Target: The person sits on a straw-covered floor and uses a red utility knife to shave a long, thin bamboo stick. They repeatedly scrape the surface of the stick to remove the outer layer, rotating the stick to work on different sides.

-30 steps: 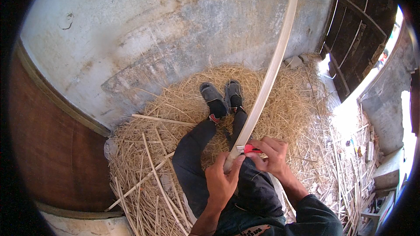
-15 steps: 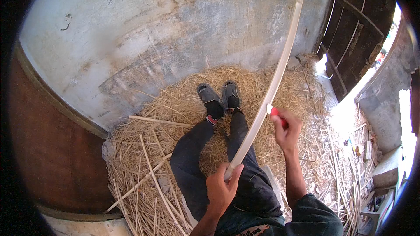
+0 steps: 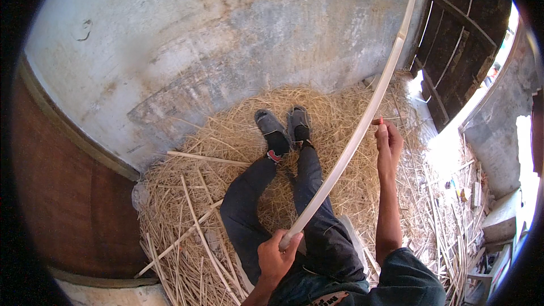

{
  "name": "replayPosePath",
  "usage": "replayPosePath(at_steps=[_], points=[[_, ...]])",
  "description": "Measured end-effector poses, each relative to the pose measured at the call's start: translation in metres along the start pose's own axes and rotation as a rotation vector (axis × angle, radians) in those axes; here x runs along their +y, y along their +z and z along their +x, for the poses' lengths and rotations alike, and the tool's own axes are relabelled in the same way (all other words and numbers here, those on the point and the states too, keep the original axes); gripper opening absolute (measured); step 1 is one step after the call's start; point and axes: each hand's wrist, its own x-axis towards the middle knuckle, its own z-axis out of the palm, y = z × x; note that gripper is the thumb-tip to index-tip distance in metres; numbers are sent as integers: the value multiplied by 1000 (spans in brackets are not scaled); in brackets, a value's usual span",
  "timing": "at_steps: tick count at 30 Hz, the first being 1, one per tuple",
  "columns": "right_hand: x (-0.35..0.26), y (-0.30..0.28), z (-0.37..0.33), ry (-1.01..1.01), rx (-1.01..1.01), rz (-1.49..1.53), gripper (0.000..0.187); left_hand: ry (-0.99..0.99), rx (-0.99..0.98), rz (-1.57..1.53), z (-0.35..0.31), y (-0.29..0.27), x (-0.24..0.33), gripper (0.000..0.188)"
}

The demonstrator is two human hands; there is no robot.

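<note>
A long, pale strip that looks like split bamboo [image 3: 351, 150] slants from my lap up and right across the wall. My left hand [image 3: 276, 255] is closed around its lower end, over my thighs. To the right of the strip, my right hand [image 3: 390, 143] is closed on a small red tool [image 3: 381, 120]. Only a bit of red shows between the fingers; the rest is hidden, so its exact kind is unclear. The fingertips are close to the strip's right edge, and whether they touch it I cannot tell.
Shavings [image 3: 334, 105] cover the floor around my sandalled feet [image 3: 299, 124]. Loose thin strips [image 3: 195, 221] lie at the left. A stained wall [image 3: 238, 39] stands ahead, a brown panel [image 3: 73, 181] at the left, and a dark wooden door [image 3: 464, 28] at the right.
My right hand has moved up and right along the strip, and the tool's white tip no longer shows. My left hand has drawn the strip down and left, bringing its far end into view.
</note>
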Motion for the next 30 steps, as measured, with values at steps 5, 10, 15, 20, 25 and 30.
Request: replayPosePath(at_steps=[5, 10, 15, 20, 25, 30], points=[[-30, 5, -22, 205, -167, 262, 53, 18, 24, -29, 2, 0, 0, 37], [-35, 12, -30, 202, -131, 249, 42, -37, 31, -13, 5, -2, 5, 35], [-25, 11, -29, 204, -89, 215, 27, 52, 91, -42, 4, 3, -7, 33], [-21, 7, -32, 258, -75, 211, 24, 16, 89, -45, 4, 0, -5, 34], [-13, -1, -33, 284, -34, 217, 24, -61, 106, -94, 8, -8, 0, 35], [-2, -9, -34, 318, 1, 199, 29, -109, 162, -119, 10, -14, -16, 32]])
